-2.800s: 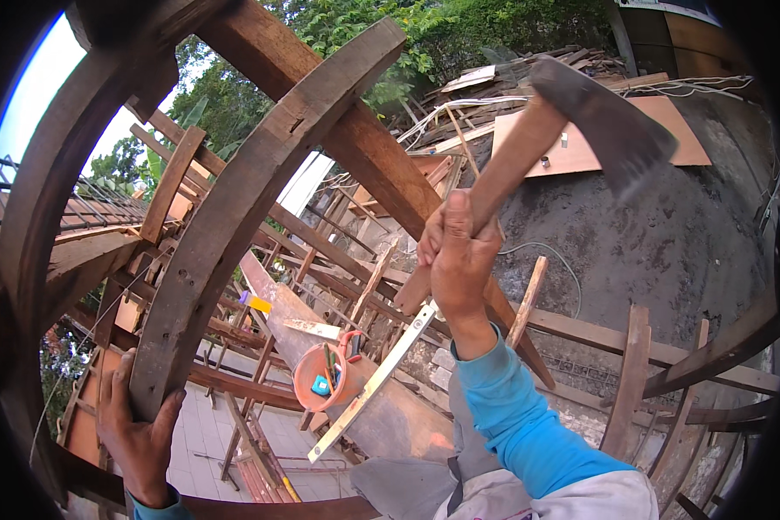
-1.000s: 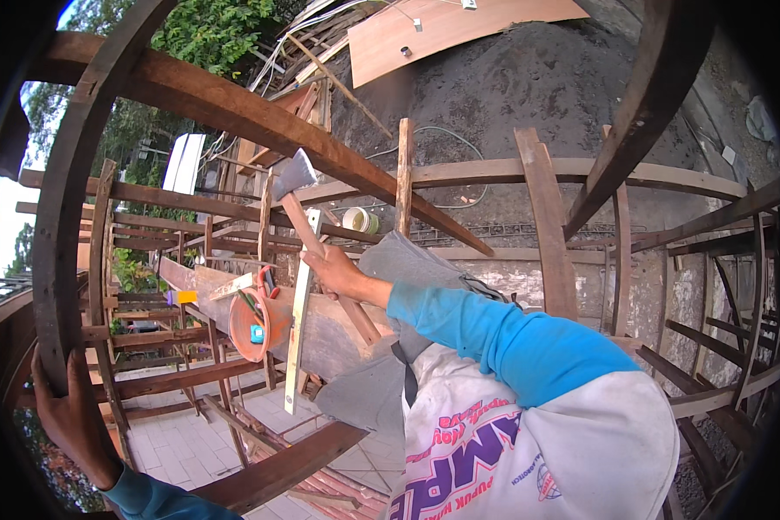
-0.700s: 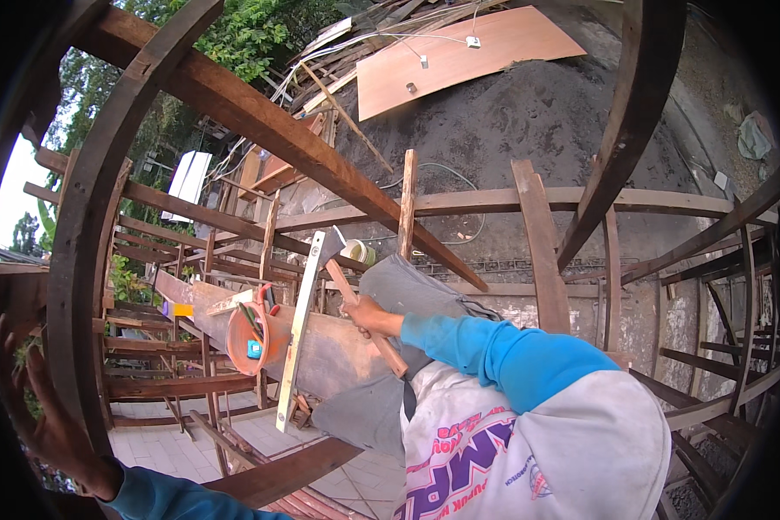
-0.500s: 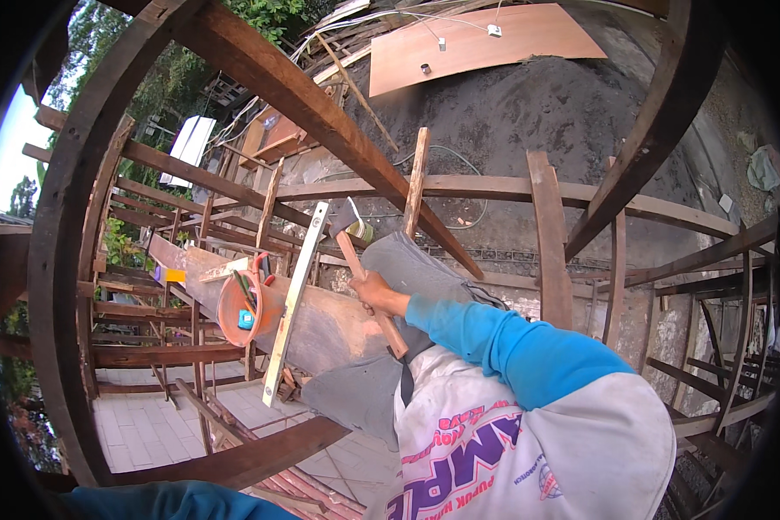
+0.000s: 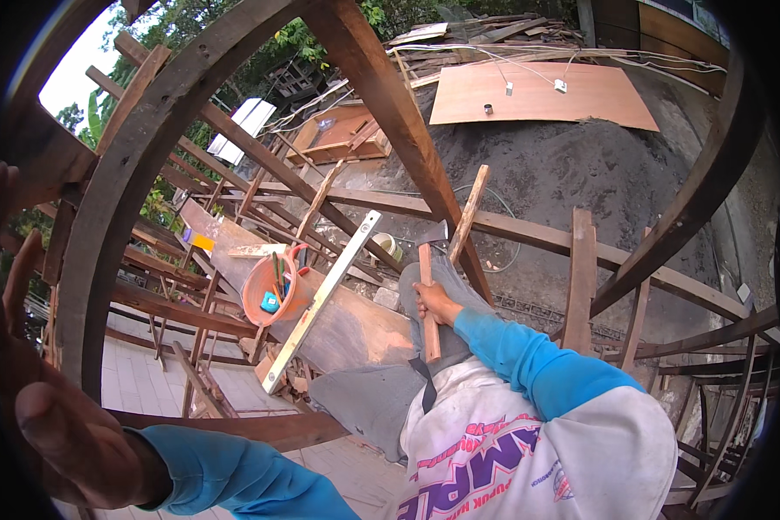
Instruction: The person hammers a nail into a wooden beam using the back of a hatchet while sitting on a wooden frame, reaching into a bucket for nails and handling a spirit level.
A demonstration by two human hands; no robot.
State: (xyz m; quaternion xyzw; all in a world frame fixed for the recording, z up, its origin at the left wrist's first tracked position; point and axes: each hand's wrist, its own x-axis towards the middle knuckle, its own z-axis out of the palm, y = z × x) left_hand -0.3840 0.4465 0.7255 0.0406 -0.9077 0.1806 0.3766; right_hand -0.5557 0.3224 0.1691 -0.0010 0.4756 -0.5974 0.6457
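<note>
My right hand (image 5: 439, 303) is wrapped round the wooden handle of a hatchet (image 5: 431, 336), held over my lap. Its grey metal head points away from me, beside a short upright timber. At the far left, my left hand (image 5: 82, 438) is raised with fingers spread, near a dark timber post (image 5: 82, 286); whether it touches wood I cannot tell. In front of me a pale spirit level (image 5: 322, 300) lies across a wide plank (image 5: 368, 328). Beside it sits an orange bucket (image 5: 301, 299) with several hand tools and a teal item inside.
Dark roof beams (image 5: 381, 95) and upright timbers (image 5: 581, 277) surround me. Below to the left is a tiled floor (image 5: 143, 377). Farther off lie a heap of dark sand (image 5: 563, 165), a large plywood sheet (image 5: 542, 95) and stacked planks. A pale pail (image 5: 388, 250) stands beyond the plank.
My left hand has come up into view at the left, spread open. The view has shifted, and the hatchet now stands straighter over my lap, still in my right hand.
</note>
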